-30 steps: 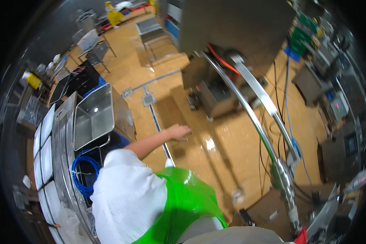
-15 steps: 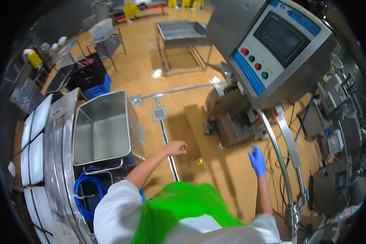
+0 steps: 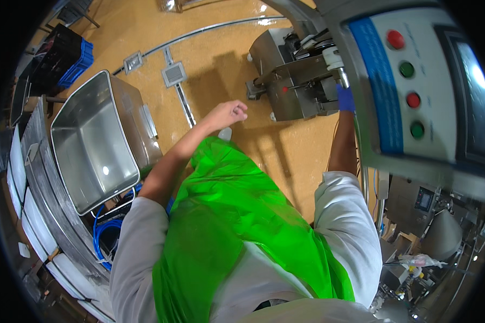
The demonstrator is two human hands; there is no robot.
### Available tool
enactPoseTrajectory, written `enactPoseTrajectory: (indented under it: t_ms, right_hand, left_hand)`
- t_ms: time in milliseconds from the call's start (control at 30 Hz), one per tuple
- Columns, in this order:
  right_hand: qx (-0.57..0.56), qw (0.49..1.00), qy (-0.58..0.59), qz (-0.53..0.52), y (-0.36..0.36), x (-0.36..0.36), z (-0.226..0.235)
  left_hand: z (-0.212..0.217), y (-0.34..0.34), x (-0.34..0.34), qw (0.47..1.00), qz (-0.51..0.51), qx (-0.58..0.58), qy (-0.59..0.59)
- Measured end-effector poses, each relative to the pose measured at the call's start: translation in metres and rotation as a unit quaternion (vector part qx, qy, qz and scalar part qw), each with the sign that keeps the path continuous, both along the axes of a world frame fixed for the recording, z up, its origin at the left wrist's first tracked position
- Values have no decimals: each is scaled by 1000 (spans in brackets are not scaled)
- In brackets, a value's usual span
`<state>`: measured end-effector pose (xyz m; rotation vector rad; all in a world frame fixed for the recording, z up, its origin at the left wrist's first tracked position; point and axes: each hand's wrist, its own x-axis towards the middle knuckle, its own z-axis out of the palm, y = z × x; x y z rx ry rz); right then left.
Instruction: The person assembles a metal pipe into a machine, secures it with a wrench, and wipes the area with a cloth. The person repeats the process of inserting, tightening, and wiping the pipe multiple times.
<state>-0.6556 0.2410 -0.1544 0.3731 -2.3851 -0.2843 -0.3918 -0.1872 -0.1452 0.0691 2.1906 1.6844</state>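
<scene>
My left hand (image 3: 229,114), bare, hovers over the floor in front of the green apron (image 3: 226,199). Its fingers are loosely curled in, and nothing shows in them. My right hand (image 3: 346,100), in a blue glove, reaches forward beside the machine's control box (image 3: 385,86), right next to a short metal tube (image 3: 344,77). The tube and machine parts cover its fingers, so whether it grips anything is hidden. On the box are red and green round buttons and a dark screen (image 3: 474,91). Beyond and left of the glove stands the steel machine base (image 3: 293,97).
A deep steel tub (image 3: 94,151) stands to my left, with a coiled blue hose (image 3: 103,237) beside it. Blue and black crates (image 3: 75,62) sit farther off. Metal drain covers (image 3: 173,74) are set in the floor. More steel equipment (image 3: 436,237) crowds the right side.
My view has come nearer the machine, and the control box looms larger at right. My right hand has moved forward to the metal tube. My left hand stays raised, its fingers curled.
</scene>
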Motion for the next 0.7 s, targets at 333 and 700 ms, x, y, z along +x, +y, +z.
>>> enactPoseTrajectory:
  t_ms: [333,700]
  right_hand:
    - [-279,871,-372,-156,-27,1,70]
    - [-91,915,-311,-241,-142,127,81]
  left_hand:
    - [3,86,-169,969,142,195,-48]
    - [30,142,-179,822,291,490,-2]
